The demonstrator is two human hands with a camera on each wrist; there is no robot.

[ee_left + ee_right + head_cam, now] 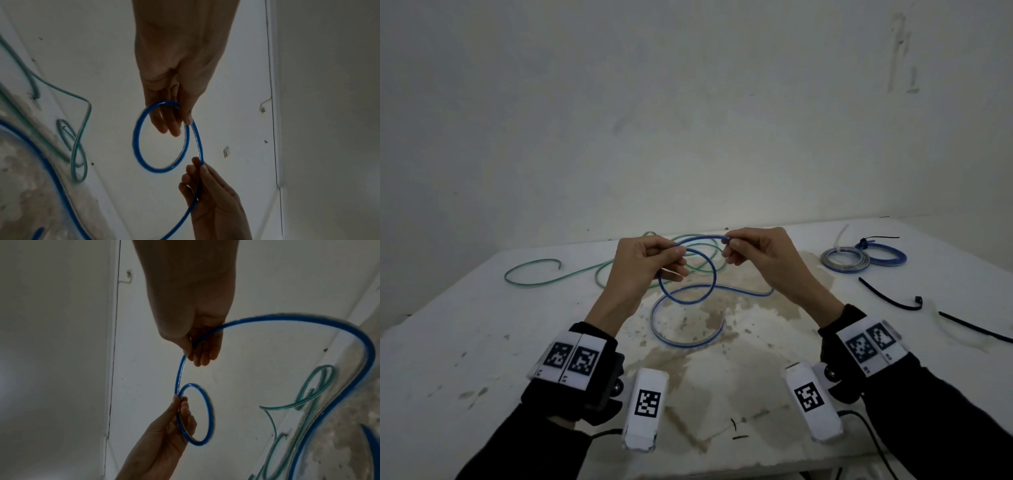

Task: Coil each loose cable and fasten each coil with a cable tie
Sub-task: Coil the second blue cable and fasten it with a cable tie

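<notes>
A blue cable (702,238) spans between both hands above the stained white table (482,342). My left hand (678,260) grips a small raised loop of it (136,138) between thumb and fingers. My right hand (729,245) pinches the cable a short way along, and the free length arcs back past it (287,318). The rest of the cable lies in a wide loop on the table below (654,322). The left wrist view has my left hand (180,125) at the loop's top. My right hand (192,355) in its wrist view pinches the strand.
A loose green cable (534,282) sprawls across the table's far left and middle. At the far right lie a grey coil (844,262) and a blue coil (887,257), tied. Two black cable ties (887,296) (976,329) lie loose near the right edge. A wall stands behind the table.
</notes>
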